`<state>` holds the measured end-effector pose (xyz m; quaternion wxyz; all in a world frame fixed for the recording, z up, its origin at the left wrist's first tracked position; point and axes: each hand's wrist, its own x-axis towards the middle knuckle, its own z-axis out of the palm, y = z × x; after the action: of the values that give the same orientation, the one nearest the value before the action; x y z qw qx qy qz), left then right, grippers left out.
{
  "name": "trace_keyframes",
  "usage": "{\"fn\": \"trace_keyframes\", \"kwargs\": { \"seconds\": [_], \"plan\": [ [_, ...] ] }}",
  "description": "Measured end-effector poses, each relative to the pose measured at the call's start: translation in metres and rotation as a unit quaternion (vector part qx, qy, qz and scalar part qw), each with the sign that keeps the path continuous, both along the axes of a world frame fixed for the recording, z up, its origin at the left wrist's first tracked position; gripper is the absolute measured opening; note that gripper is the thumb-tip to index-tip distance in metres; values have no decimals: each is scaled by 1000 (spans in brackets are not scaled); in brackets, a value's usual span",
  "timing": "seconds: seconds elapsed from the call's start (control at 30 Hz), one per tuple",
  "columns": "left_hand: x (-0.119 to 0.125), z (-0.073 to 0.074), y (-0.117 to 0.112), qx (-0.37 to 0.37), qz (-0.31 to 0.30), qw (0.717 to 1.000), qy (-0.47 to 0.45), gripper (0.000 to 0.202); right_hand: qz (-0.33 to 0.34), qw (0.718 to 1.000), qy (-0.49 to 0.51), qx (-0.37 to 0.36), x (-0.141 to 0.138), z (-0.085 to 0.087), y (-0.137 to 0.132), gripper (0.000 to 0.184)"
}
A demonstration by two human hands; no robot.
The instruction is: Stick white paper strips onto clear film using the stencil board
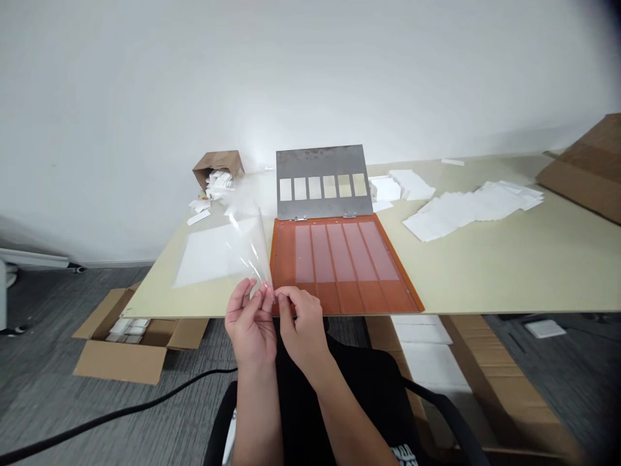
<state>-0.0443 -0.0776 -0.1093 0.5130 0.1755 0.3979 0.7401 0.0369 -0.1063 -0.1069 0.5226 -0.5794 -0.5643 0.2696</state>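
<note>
A clear plastic film [250, 243] rises from my fingertips and curves over the table just left of an orange hinged frame. My left hand [252, 323], palm up, pinches the film's near corner. Close beside it, my right hand [303, 327] has thumb and forefinger closed on the same corner. The orange frame [410, 294] lies flat with long slots, several holding pale translucent strips [347, 252]. Its grey lid [320, 158] stands raised at the back, with a row of small rectangular windows. Beneath and behind the film lies a white sheet [206, 255].
A small carton [218, 158] spills white pieces at the back left. White card stacks [410, 184] and fanned white sheets [473, 210] lie right of the frame. A large cardboard box [587, 168] stands far right. On the floor are an open carton [119, 362] and a black cable [145, 404].
</note>
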Motion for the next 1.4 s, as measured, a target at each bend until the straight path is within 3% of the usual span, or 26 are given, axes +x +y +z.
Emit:
{"fn": "trace_keyframes", "kwargs": {
  "seconds": [0.2, 0.4, 0.6, 0.73, 0.87, 1.07, 1.4],
  "plan": [
    [1, 0, -1, -5, 7, 1000, 21, 34, 9, 997, 69, 18, -1, -5, -1, 15],
    [-1, 3, 1, 2, 4, 1000, 15, 37, 50, 987, 153, -2, 2, -2, 1, 16],
    [-3, 7, -2, 24, -4, 998, 57, 39, 30, 992, 125, -2, 0, 0, 0, 19],
    [-9, 0, -5, 79, -4, 982, 169, 59, -6, 996, 90, -11, 0, -2, 0, 19],
    [-20, -5, -5, 142, -60, 943, 295, 89, -13, 996, 85, -28, 3, -9, 3, 20],
    [-31, -1, -7, 117, -115, 888, 430, 118, -21, 996, 70, -49, 6, -13, 7, 20],
    [-35, -1, -6, 84, -130, 899, 411, 129, -42, 997, 44, -52, 3, -17, 6, 20]
  ]
}}
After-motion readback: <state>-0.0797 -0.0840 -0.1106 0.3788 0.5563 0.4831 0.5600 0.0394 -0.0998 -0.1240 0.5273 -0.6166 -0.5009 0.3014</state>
